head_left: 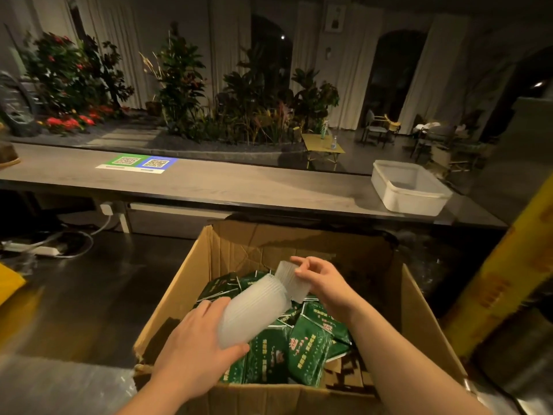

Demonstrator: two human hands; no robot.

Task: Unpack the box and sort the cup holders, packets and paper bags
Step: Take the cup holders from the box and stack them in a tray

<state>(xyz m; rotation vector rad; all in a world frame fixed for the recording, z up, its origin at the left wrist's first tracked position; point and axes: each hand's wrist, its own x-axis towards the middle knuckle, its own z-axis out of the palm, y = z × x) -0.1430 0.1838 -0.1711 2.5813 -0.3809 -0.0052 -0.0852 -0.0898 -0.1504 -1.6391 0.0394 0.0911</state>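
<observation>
- Cup holders first, by the look of it: a long, cloudy-plastic big stack is held above the open box. It's tilted, low end toward the person and top end pointing away to the right.
- Left grip is wrapped round the low end, thumb underneath and fingers over the top, so it's taking the weight. Most of the stack sticks out past the grip, up and to the right.
- Right grip is pinching a small stack of the same ribbed plastic near its upper edge, fingers curled. That piece hangs below and left of the grip and touches the top of the big stack. Can't tell if it's slotted on or just leaning there.
- My guess at the why: one hand steadies the bulk while the other joins or peels off the short bit. Doing it over the box means anything dropped lands back inside.
- Green packets lie heaped loose in the box, right under both stacks.
- No paper bags that I can see, could be buried.
- Table runs behind the box, well apart from the hands, with a white tub at its right end and a QR sheet further left. The tub looks like a fair landing spot, but that's only a guess.
</observation>
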